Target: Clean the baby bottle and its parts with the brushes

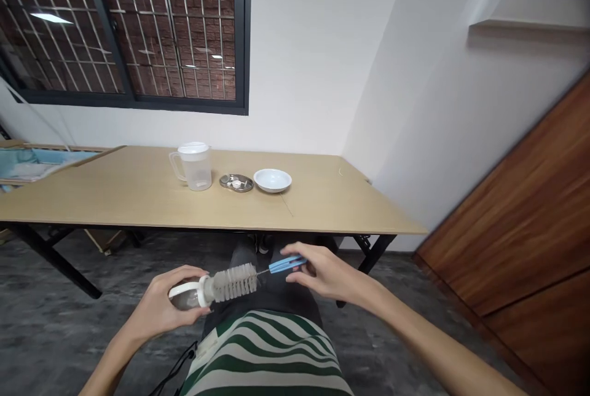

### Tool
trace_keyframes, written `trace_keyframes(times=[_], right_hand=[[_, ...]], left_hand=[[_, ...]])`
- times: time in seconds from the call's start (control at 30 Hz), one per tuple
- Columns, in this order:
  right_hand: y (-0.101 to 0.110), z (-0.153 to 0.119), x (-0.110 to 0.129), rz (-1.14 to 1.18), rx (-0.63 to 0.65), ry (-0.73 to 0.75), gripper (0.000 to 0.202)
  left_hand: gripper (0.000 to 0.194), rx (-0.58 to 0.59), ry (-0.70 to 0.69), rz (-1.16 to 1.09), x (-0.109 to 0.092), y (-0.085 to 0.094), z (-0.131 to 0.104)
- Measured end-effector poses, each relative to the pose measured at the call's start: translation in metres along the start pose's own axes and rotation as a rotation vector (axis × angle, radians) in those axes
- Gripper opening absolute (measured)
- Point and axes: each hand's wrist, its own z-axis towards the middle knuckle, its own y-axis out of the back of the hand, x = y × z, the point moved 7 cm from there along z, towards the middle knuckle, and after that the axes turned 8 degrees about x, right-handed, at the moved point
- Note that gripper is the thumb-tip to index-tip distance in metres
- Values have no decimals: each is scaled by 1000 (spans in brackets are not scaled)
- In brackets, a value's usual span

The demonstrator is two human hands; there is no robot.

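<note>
In front of the table (332, 202), the left hand (159, 302) curls fingers around a white-collared bottle (187, 300); the right hand (322, 268) pinches a blue-handled brush (251, 279). Pale bristles (234, 283) meet the bottle's mouth.

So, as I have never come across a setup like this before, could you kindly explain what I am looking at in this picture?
Certainly. There is no machine here: the two hands are a person's own, bare ones. The single picture comes from a camera worn on that person's head, looking forward and down, so the striped green-and-white shirt at the bottom is the wearer's.

The left hand holds a small clear bottle with a white collar and handle. The right hand holds a brush by its blue handle; its pale bristles are at the bottle's mouth, though how far inside is hard to tell.

On the light wooden table beyond stand a translucent plastic jug, a shiny metal dish holding small white pieces, and a round white bowl.
</note>
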Motion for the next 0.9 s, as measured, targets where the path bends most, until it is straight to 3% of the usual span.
trace_keyframes(times=[0.1, 0.23, 0.33, 0.5, 0.57, 0.67, 0.8, 0.9], right_hand=[[-7, -9, 3, -149, -101, 220, 24], [-19, -13, 1, -278, -153, 263, 26], [-25, -9, 2, -218, -99, 188, 27], [-31, 0, -12, 218, -17, -169, 52], [-30, 0, -12, 245, -32, -190, 46], [-23, -5, -7, 118, -142, -62, 38], [-22, -15, 2, -77, -235, 232, 27], [-28, -12, 0, -66, -196, 246, 25]], left_hand=[[38, 35, 39, -44, 0, -5, -3], [38, 24, 25, -3, -3, -6, -7], [39, 5, -35, 68, -9, -4, -11], [42, -15, -140, 148, -22, -2, -17], [40, -28, -120, 138, -23, 1, -18], [37, -14, -36, 69, -17, 4, -18], [37, -3, 34, 14, -10, 6, -19], [35, -23, 23, 57, -9, 6, -20]])
